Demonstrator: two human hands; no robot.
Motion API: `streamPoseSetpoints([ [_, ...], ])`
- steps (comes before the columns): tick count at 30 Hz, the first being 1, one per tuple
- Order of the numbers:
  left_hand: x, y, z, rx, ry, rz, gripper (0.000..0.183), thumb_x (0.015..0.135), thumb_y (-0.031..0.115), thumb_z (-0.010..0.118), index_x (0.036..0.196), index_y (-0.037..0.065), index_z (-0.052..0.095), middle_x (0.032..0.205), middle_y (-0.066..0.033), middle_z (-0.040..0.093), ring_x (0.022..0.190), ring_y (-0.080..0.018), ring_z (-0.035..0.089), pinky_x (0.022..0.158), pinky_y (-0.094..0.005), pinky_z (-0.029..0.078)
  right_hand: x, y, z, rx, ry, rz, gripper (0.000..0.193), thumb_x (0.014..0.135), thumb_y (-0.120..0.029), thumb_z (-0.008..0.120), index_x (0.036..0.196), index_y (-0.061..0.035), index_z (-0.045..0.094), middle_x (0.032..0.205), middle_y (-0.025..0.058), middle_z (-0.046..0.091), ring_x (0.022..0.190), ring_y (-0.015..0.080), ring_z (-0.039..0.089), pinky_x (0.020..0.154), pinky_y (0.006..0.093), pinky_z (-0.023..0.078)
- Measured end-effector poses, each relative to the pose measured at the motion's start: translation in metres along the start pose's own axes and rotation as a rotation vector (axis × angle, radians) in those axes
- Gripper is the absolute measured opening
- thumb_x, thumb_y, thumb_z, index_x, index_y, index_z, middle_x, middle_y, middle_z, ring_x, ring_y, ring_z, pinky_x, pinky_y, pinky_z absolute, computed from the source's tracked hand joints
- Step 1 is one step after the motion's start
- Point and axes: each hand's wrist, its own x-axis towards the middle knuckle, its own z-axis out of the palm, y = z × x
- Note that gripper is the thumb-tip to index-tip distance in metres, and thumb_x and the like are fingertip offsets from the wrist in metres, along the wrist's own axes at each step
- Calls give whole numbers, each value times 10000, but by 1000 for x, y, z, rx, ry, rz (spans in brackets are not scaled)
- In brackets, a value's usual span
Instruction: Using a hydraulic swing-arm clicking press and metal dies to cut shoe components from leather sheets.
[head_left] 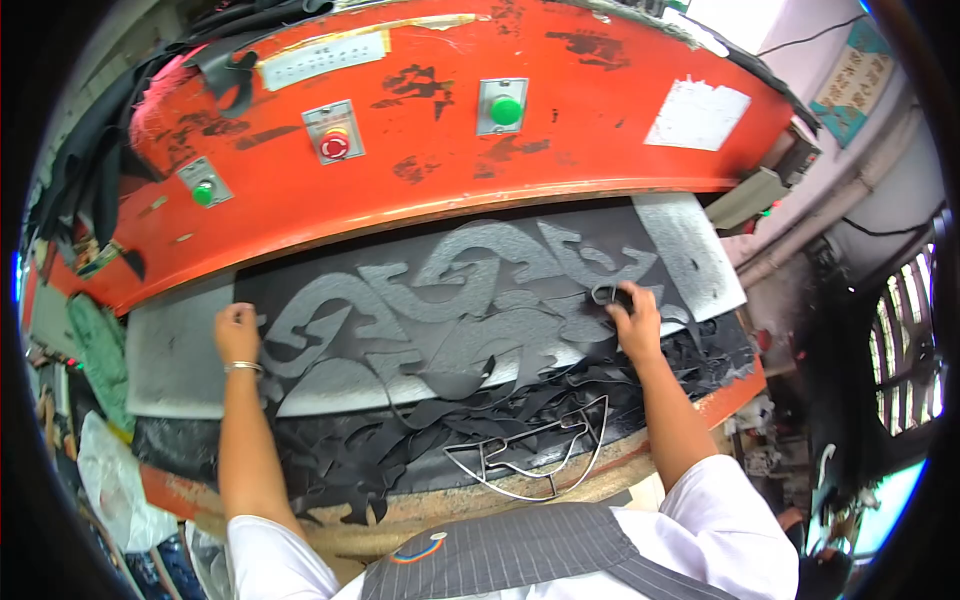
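A thin black sheet lies on a worn grey-white board, with several curved shapes cut out of it where the paler board shows through. My left hand is closed at the left edge of this sheet, fingertips pinched on it. Over the sheet's right part, my right hand pinches a curled black strip between thumb and fingers. In front of the board, closer to me, rests a metal cutting die, a thin curved frame with crossbars.
Black offcuts pile along the board's near edge. An orange machine beam spans the far side, carrying a red button and green buttons. Dark scraps hang at far left, above a clear plastic bag.
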Motion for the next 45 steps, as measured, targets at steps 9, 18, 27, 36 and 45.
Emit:
streamPoseSetpoints([
  [9, 96, -56, 41, 310, -361, -180, 619, 783, 454, 707, 1018, -108, 593, 1075, -319, 615, 1027, -468, 579, 883, -471, 459, -99, -20, -122, -98, -813, 355, 486, 712, -188, 785, 1168, -113, 636, 1178, 133, 596, 1124, 317, 534, 956, 378, 435],
  [18, 97, -87, 18, 346, -222, -186, 591, 809, 453, 679, 991, -107, 629, 1046, -320, 624, 996, -470, 593, 875, -468, 465, 51, 13, -59, -101, -492, 414, 640, 783, -425, 739, 1220, 14, 578, 1114, 227, 651, 1081, 331, 618, 922, 398, 477],
  [27, 72, -64, 5, 349, -206, -125, 411, 916, 345, 538, 930, -53, 638, 974, -302, 621, 941, -475, 582, 820, -484, 458, 162, 85, 17, -521, -304, 709, 765, 739, -565, 732, 1164, 58, 604, 1182, 255, 612, 1124, 367, 588, 944, 419, 472],
  [36, 54, -70, -25, 368, -268, -102, 429, 906, 349, 556, 848, -67, 642, 895, -307, 626, 842, -483, 587, 766, -490, 450, 147, 116, 17, -492, -295, 520, 509, 791, -442, 718, 951, 40, 687, 1033, 256, 655, 998, 400, 626, 865, 453, 487],
  [45, -6, -72, -71, 317, -415, -255, 554, 834, 475, 635, 689, -60, 650, 681, -260, 621, 629, -368, 594, 670, -460, 449, 101, 134, -33, -373, -266, 470, 458, 778, -413, 728, 864, 33, 670, 920, 259, 661, 910, 408, 636, 798, 466, 481],
])
